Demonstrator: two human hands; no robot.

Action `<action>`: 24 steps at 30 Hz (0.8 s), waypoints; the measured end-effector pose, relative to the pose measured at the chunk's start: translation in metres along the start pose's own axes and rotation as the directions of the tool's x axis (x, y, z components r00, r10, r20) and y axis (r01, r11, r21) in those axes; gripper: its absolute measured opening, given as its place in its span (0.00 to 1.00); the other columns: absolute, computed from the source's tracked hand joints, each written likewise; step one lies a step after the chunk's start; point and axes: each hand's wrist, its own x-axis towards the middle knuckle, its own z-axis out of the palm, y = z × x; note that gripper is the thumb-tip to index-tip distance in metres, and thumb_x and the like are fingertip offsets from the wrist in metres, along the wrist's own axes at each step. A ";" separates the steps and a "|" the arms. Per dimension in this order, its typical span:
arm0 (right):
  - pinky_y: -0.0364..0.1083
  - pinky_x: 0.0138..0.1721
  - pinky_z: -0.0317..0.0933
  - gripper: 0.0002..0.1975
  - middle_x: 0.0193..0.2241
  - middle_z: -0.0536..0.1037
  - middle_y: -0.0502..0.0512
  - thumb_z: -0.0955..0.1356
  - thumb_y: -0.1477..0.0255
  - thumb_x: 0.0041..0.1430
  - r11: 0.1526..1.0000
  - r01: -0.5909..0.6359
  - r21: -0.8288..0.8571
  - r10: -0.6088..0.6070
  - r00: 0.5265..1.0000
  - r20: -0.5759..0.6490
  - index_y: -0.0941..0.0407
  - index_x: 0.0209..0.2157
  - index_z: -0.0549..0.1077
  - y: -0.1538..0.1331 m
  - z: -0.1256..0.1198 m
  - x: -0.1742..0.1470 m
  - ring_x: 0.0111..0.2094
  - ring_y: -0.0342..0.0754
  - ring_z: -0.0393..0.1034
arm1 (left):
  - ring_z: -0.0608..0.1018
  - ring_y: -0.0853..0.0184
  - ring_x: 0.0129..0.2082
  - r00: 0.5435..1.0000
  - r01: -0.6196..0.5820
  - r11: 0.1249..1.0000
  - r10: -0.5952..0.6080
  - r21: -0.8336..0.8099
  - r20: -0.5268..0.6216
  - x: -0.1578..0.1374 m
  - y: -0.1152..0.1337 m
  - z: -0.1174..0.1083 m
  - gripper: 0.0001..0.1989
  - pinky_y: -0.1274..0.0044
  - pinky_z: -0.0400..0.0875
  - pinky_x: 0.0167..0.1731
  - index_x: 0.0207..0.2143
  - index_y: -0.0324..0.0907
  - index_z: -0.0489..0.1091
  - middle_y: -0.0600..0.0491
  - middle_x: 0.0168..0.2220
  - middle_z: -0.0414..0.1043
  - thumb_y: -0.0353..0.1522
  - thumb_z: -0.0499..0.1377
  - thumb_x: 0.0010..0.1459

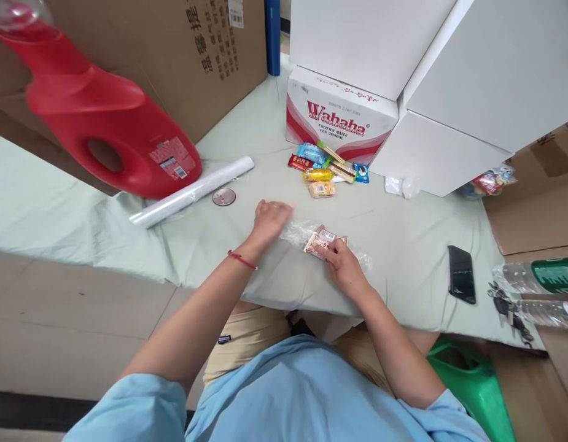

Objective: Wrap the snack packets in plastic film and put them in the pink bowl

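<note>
Centrally, the right hand (345,267) pinches a brown-and-cream snack packet (315,242) over crinkled clear plastic (296,232) on pale green cloth (403,245); the blurred left hand (271,219) has an unclear grip. Uneven tugging could bunch the plastic.

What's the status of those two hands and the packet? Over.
Right hand holding packet. Left hand blurred, beside clear plastic. Plastic shows either side of packet. Other snacks apart, farther back.

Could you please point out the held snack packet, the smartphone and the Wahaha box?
Snack packet (317,240), head view: printed wrapper.
Smartphone (462,274), head view: dark screen.
Wahaha box (339,118), head view: printed front.
</note>
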 end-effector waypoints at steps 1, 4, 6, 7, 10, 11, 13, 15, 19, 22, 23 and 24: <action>0.47 0.43 0.63 0.21 0.36 0.65 0.53 0.61 0.73 0.72 1.000 -0.003 0.005 0.003 1.000 0.002 0.49 0.59 0.78 -0.001 0.000 0.000 0.38 0.50 0.62 | 0.62 0.45 0.70 0.999 0.013 0.995 -0.018 0.098 0.045 -0.004 0.005 0.003 0.10 0.45 0.46 0.70 0.31 0.42 0.73 0.42 0.58 0.75 0.40 0.64 0.57; 0.47 0.41 0.62 0.20 0.36 0.66 0.53 0.62 0.73 0.72 1.000 -0.001 0.009 0.001 1.000 0.006 0.49 0.58 0.79 -0.002 -0.001 0.001 0.37 0.50 0.62 | 0.62 0.41 0.70 0.987 0.032 0.966 -0.071 0.255 0.145 -0.018 0.018 0.006 0.09 0.48 0.52 0.69 0.29 0.43 0.71 0.42 0.61 0.72 0.33 0.68 0.47; 0.47 0.40 0.62 0.20 0.36 0.66 0.53 0.62 0.72 0.72 1.000 0.007 0.007 -0.007 1.000 0.007 0.49 0.57 0.80 -0.005 -0.002 0.002 0.37 0.50 0.62 | 0.76 0.52 0.56 0.981 0.005 0.988 -0.035 0.157 0.189 -0.028 0.024 0.004 0.05 0.59 0.68 0.60 0.31 0.44 0.69 0.47 0.49 0.78 0.30 0.63 0.49; 0.47 0.40 0.61 0.19 0.36 0.66 0.53 0.61 0.72 0.73 1.000 0.006 0.008 -0.006 1.000 0.008 0.49 0.56 0.80 -0.006 -0.002 0.002 0.36 0.50 0.62 | 0.79 0.58 0.47 0.981 0.000 0.998 -0.012 0.060 0.193 -0.032 0.027 0.003 0.04 0.65 0.73 0.53 0.31 0.44 0.68 0.50 0.41 0.78 0.30 0.61 0.51; 0.46 0.39 0.62 0.18 0.35 0.66 0.53 0.61 0.70 0.73 1.000 -0.023 0.021 0.023 1.000 0.006 0.51 0.54 0.80 -0.010 -0.003 0.003 0.36 0.50 0.62 | 0.76 0.67 0.31 0.990 0.034 0.983 -0.009 -0.183 0.139 -0.044 0.038 0.006 0.02 0.75 0.71 0.36 0.30 0.44 0.66 0.57 0.29 0.72 0.30 0.58 0.52; 0.46 0.39 0.62 0.17 0.35 0.67 0.53 0.61 0.69 0.73 0.999 -0.032 0.023 0.032 0.999 0.008 0.52 0.52 0.80 -0.011 -0.004 0.004 0.36 0.50 0.62 | 0.75 0.68 0.30 0.992 0.044 0.974 -0.017 -0.221 0.122 -0.048 0.043 0.010 0.02 0.76 0.70 0.33 0.30 0.44 0.67 0.58 0.28 0.72 0.30 0.58 0.52; 0.47 0.41 0.64 0.16 0.36 0.69 0.54 0.62 0.70 0.72 1.000 -0.028 0.013 0.028 0.999 0.015 0.52 0.49 0.81 -0.014 -0.004 0.004 0.38 0.51 0.63 | 0.76 0.68 0.30 0.992 0.036 0.972 -0.006 -0.231 0.128 -0.056 0.054 0.020 0.02 0.76 0.71 0.33 0.31 0.43 0.70 0.57 0.29 0.74 0.29 0.59 0.53; 0.48 0.44 0.66 0.16 0.39 0.72 0.56 0.62 0.72 0.71 1.000 -0.002 0.006 0.002 1.000 0.004 0.52 0.48 0.81 -0.016 -0.003 0.003 0.41 0.52 0.66 | 0.80 0.65 0.35 0.981 -0.055 0.984 0.084 -0.167 0.174 -0.065 0.063 0.032 0.03 0.73 0.74 0.40 0.33 0.43 0.73 0.54 0.33 0.79 0.30 0.59 0.58; 0.55 0.55 0.68 0.17 0.51 0.76 0.63 0.62 0.72 0.70 0.993 0.094 0.077 -0.092 0.995 -0.039 0.52 0.53 0.80 -0.021 -0.010 -0.008 0.53 0.56 0.70 | 0.79 0.58 0.54 0.909 -0.348 0.934 0.315 0.083 0.273 -0.082 0.070 0.049 0.14 0.64 0.72 0.56 0.42 0.43 0.79 0.49 0.49 0.83 0.33 0.53 0.70; 0.56 0.57 0.68 0.16 0.53 0.78 0.62 0.63 0.71 0.70 0.980 0.077 0.182 -0.072 0.997 -0.035 0.51 0.52 0.80 -0.018 -0.023 -0.022 0.55 0.56 0.73 | 0.75 0.56 0.62 0.888 -0.430 0.857 0.346 0.284 0.302 -0.094 0.062 0.052 0.18 0.60 0.69 0.59 0.55 0.44 0.77 0.47 0.60 0.78 0.33 0.51 0.72; 0.55 0.55 0.70 0.17 0.50 0.80 0.60 0.63 0.69 0.71 0.978 0.011 0.209 0.001 0.998 -0.057 0.50 0.53 0.80 -0.014 -0.027 -0.026 0.51 0.55 0.75 | 0.73 0.55 0.64 0.882 -0.450 0.827 0.353 0.336 0.312 -0.098 0.059 0.053 0.20 0.60 0.67 0.60 0.60 0.44 0.74 0.47 0.63 0.76 0.33 0.51 0.71; 0.54 0.51 0.71 0.17 0.45 0.81 0.58 0.62 0.68 0.72 0.974 -0.080 0.213 0.104 0.989 -0.102 0.50 0.54 0.79 -0.008 -0.031 -0.028 0.46 0.54 0.77 | 0.71 0.55 0.66 0.873 -0.472 0.796 0.364 0.379 0.324 -0.103 0.056 0.054 0.22 0.59 0.66 0.62 0.63 0.44 0.72 0.46 0.66 0.73 0.33 0.52 0.70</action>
